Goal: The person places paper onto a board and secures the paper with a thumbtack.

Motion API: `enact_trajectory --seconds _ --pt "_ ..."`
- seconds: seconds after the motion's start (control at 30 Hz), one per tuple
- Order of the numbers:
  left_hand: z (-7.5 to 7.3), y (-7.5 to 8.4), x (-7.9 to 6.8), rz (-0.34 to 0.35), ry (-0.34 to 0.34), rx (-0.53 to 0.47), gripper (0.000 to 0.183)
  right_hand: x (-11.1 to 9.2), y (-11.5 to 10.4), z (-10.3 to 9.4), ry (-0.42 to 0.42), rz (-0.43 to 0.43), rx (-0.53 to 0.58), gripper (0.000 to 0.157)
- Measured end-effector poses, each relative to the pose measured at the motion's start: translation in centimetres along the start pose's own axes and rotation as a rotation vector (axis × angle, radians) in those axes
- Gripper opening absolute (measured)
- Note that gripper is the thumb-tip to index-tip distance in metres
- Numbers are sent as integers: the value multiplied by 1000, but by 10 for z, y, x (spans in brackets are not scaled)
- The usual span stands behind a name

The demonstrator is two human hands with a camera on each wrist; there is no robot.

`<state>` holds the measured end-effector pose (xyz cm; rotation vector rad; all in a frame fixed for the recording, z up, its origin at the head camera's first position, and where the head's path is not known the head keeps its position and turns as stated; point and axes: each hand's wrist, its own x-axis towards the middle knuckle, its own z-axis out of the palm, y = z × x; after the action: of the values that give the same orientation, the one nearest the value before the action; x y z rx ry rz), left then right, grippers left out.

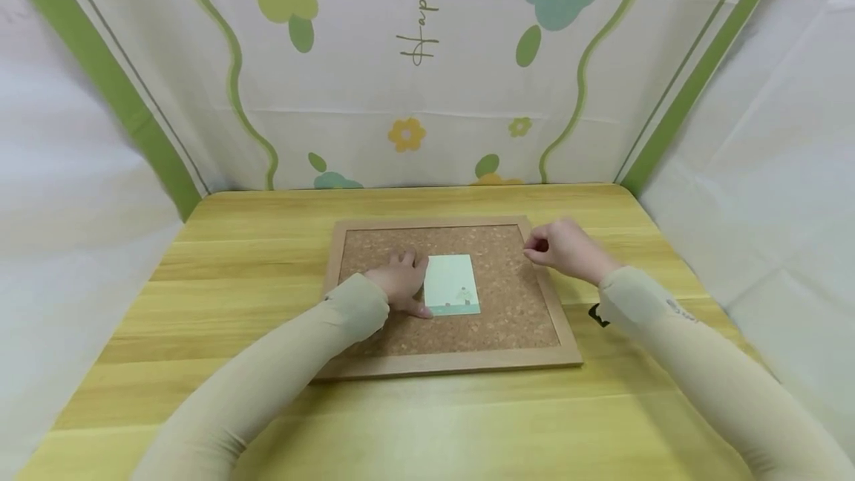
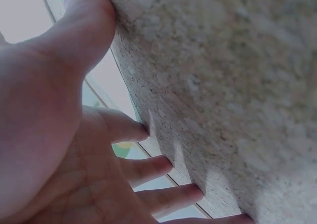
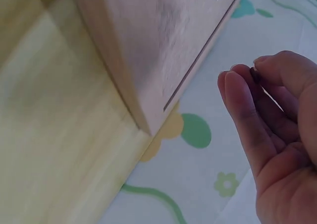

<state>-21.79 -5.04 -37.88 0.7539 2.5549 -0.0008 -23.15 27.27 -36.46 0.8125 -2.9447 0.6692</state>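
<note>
A cork board in a pale wooden frame lies on the table. A light green note sheet with a small printed picture rests near its middle. My left hand is spread at the sheet's left edge, its thumb by the lower left corner. In the left wrist view its straight fingertips touch the cork surface. My right hand is raised by the board's right frame edge. Between its thumb and fingertips it pinches a small dark piece, mostly hidden by the fingers.
Beyond the far edge of the wooden table hangs a flower-printed cloth, and white cloth closes off both sides. A small black item sits on the table beside my right sleeve, partly covered by it.
</note>
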Motion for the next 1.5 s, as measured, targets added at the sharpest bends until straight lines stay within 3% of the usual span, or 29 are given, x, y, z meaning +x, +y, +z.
enact_trajectory --seconds 0.37,0.7,0.93,1.23,1.5 --pt "2 -2 2 4 7 -21 110 -29 -33 26 18 -97 37 7" --pt "1 -3 2 6 1 -38 110 -39 -38 42 -7 -106 88 10" --pt "1 -3 1 3 -3 -33 110 -38 -40 47 -26 -98 120 3" --pt "0 -4 1 -5 -12 -39 111 -32 -40 43 -35 -101 105 7" --pt "0 -3 0 -10 -9 -30 110 -14 -42 33 -113 -2 208 7"
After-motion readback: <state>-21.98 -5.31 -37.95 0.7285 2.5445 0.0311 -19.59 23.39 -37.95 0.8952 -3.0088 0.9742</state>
